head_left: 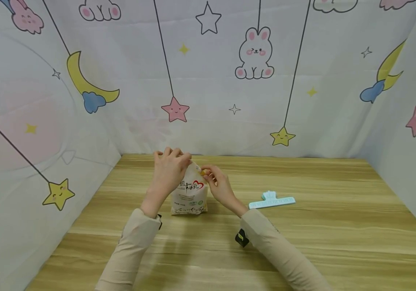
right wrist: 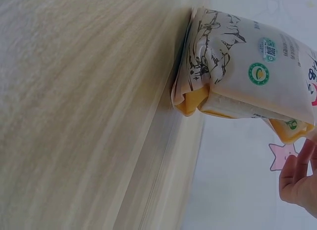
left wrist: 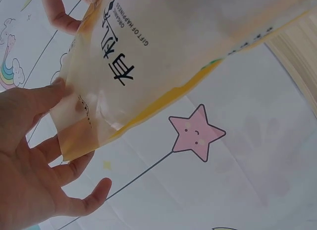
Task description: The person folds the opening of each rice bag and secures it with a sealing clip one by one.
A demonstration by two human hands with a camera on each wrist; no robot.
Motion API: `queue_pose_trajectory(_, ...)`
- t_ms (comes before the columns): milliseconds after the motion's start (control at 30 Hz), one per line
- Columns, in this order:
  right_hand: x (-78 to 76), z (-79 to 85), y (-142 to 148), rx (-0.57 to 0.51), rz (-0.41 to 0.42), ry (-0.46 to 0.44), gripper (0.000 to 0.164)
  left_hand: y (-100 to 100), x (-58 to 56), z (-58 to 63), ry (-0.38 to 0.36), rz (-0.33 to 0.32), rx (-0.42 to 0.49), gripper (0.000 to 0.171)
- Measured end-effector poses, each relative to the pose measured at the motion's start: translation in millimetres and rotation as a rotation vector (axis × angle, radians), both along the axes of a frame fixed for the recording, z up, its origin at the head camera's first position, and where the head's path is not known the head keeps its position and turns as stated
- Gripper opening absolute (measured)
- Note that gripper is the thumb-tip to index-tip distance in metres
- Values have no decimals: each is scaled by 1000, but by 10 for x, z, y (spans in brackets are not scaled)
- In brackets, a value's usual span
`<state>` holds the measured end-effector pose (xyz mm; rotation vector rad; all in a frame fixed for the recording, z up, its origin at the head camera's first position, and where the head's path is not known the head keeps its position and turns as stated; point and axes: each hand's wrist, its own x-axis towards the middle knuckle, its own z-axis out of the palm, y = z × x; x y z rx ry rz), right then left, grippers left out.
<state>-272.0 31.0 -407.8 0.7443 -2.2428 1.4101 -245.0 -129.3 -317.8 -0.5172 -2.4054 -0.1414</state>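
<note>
A white printed food bag [head_left: 189,198] with yellow side folds stands upright on the table, its lower part full. My left hand [head_left: 169,169] pinches its flattened top edge from above; in the left wrist view that hand [left wrist: 29,160] has the thumb on one face and fingers behind. My right hand [head_left: 220,186] pinches the bag's right side edge just below the top. In the right wrist view, this hand [right wrist: 299,178] shows only partly at the frame's edge, holding the yellow fold of the bag [right wrist: 233,66]. The contents cannot be seen.
A light blue bag clip [head_left: 271,201] lies on the wooden table [head_left: 338,226], to the right of the bag. Behind and at both sides hangs a white cloth [head_left: 211,81] printed with stars, moons and rabbits. A black wrist camera [head_left: 242,237] sits under the right sleeve.
</note>
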Motion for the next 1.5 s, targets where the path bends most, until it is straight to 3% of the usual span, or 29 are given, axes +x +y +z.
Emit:
queue_pose_trajectory(333,10,3,7,3,5,-47,22,-4,-7,-14,-48,-3,-6,11)
queue_pose_trajectory(867,5,22,7,18,-6,0,23,17,2,-23,-29,-7,12,13)
queue_pose_trajectory(1500,-4,43,28,46,13,-39,22,28,-5,-50,-28,2,38,14)
